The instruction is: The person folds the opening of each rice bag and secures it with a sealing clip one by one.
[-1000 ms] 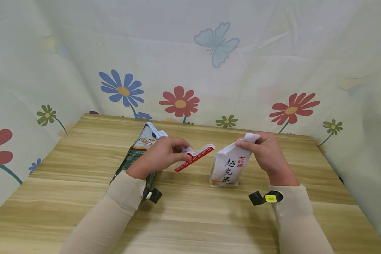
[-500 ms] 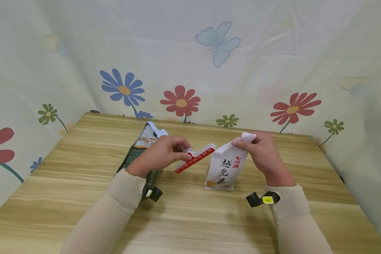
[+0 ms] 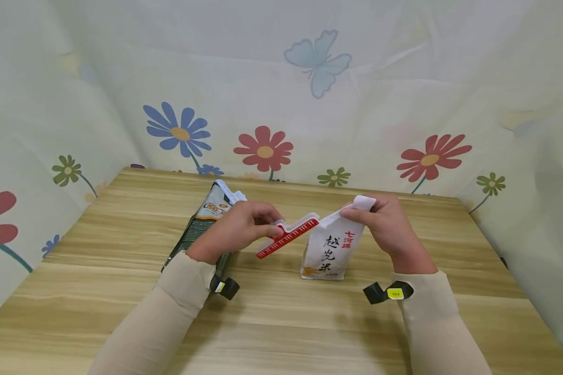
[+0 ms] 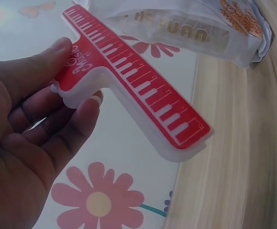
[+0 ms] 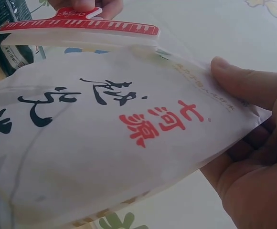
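Note:
My left hand (image 3: 241, 226) pinches the handle of a red and white bag clip (image 3: 288, 239), which bears a piano-key pattern. In the left wrist view the thumb presses the red side of the clip (image 4: 143, 88), fingers behind it. My right hand (image 3: 396, 229) grips the top corner of a white paper rice bag (image 3: 328, 247) between thumb and fingers. The bag leans a little, its red and black characters facing me. In the head view the clip's right end is right at the bag's upper left corner. Its long edges look pressed together.
A dark green and silver packet (image 3: 194, 237) lies left, partly behind my left forearm. A pale clip (image 3: 231, 191) sits on its far end. The wooden table (image 3: 281, 333) meets a flower-printed cloth (image 3: 206, 67) at the back.
My right hand has brought the rice bag left and slightly nearer me, up to the end of the clip. The left hand and the clip have stayed nearly still.

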Action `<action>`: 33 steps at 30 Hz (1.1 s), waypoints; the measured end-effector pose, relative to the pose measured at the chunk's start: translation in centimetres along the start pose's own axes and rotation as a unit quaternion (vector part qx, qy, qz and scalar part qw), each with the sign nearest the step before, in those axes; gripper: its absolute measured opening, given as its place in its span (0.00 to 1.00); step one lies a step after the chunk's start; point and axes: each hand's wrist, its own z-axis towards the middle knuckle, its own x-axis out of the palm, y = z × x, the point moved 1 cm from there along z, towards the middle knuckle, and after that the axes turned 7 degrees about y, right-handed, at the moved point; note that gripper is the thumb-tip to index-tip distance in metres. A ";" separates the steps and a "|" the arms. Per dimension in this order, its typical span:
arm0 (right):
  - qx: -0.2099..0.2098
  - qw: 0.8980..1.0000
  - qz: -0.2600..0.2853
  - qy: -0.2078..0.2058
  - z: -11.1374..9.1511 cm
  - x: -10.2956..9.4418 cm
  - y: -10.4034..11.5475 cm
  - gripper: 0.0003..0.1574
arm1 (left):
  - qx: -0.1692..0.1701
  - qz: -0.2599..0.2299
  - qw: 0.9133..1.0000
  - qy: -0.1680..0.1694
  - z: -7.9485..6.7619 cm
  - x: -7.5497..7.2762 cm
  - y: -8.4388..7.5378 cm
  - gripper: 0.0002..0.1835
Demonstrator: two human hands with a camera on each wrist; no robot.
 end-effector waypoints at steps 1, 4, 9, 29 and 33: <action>0.000 1.000 0.000 0.001 0.0 0.0 0.0 0.16 | 0.002 -0.004 1.000 -0.001 0.0 0.1 0.0 0.05; 0.000 1.000 0.002 0.007 0.0 0.0 0.0 0.16 | 0.006 -0.009 1.000 -0.004 0.1 0.3 0.0 0.06; -0.006 1.000 0.001 0.014 0.0 -0.1 0.0 0.16 | 0.005 -0.004 1.000 -0.010 0.3 0.7 0.1 0.08; 0.015 0.998 -0.003 0.062 -0.2 -1.2 -0.1 0.14 | 0.036 -0.010 0.999 -0.015 1.0 1.6 -0.1 0.12; 0.042 0.997 -0.026 0.060 -0.3 -1.2 -0.1 0.17 | 0.027 -0.013 0.999 -0.018 1.0 1.8 -0.2 0.12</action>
